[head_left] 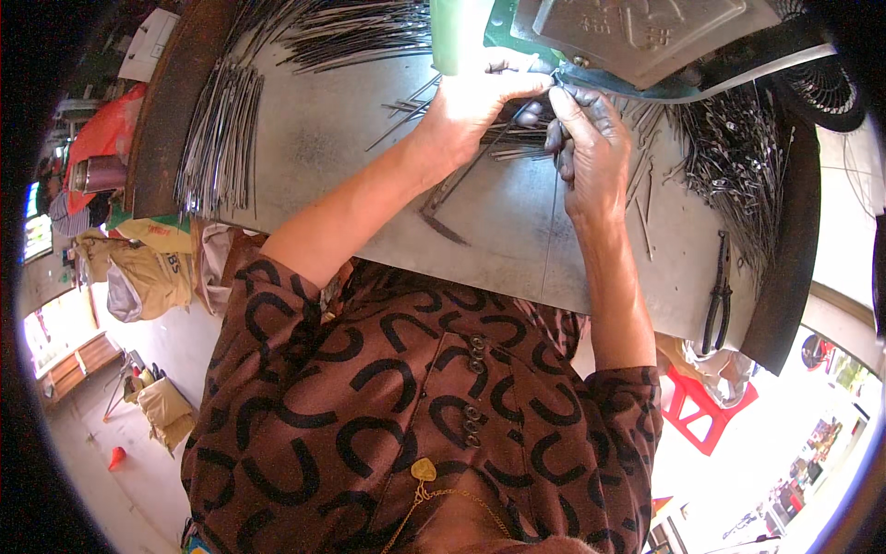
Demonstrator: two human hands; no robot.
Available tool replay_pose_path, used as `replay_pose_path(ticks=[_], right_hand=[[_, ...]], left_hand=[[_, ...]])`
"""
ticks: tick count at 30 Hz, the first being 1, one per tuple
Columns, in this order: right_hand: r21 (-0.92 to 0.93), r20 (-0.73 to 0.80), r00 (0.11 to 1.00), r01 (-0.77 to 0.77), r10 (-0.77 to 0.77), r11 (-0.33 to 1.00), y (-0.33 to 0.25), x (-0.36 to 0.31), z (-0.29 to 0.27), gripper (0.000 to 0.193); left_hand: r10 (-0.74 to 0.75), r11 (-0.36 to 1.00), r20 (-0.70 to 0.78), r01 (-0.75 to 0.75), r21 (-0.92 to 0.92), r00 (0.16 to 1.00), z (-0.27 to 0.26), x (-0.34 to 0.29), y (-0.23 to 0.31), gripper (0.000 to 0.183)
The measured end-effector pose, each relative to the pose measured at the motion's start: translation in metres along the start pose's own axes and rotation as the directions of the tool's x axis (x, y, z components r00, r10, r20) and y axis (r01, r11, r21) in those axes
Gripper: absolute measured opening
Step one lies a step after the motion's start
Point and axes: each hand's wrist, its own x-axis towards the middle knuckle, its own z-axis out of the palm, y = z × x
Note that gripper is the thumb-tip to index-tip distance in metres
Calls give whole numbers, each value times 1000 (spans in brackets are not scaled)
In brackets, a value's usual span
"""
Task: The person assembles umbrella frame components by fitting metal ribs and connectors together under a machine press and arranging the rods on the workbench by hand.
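Both of my hands meet in front of the machine (637, 37), above the metal tabletop (314, 138). My left hand (471, 106) is closed, thumb and forefinger pinched at a small dark metal piece beside the machine's lower edge. My right hand (591, 134) is closed too, its darkened fingertips gripping a thin dark metal piece close to the left fingertips. The fingers hide most of what they hold. Beneath the hands lie several loose metal rods (521, 148). A long thin dark bar with an angled end (443, 226) lies on the tabletop, left of the right wrist.
Straight metal rods (221, 138) are stacked at the left, with more rods (360, 32) at the back. A heap of looped metal pieces (738, 138) fills the right side. Dark pliers (718, 291) lie near the front right edge. A pale green column (456, 37) stands behind my left hand.
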Motion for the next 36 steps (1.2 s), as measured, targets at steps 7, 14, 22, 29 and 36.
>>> replay_pose_path(ticks=[7,14,22,29,36], right_hand=[[68,21,999,-29,28,997,5,1,-1,12],[46,10,1000,-15,14,999,6,3,-4,13],[-34,74,990,-116,118,993,-2,15,-19,18],[-77,82,978,-188,194,979,2,-8,-19,23],[-67,81,980,-178,184,982,-2,-19,-24,22]], left_hand=[[-120,974,-45,109,-197,992,8,-5,7,14],[-62,982,-50,51,-183,997,7,-5,3,17],[-95,994,31,93,56,995,-4,10,4,15],[57,981,39,-63,185,998,0,-18,1,16],[-40,989,69,30,146,997,12,-18,14,15]])
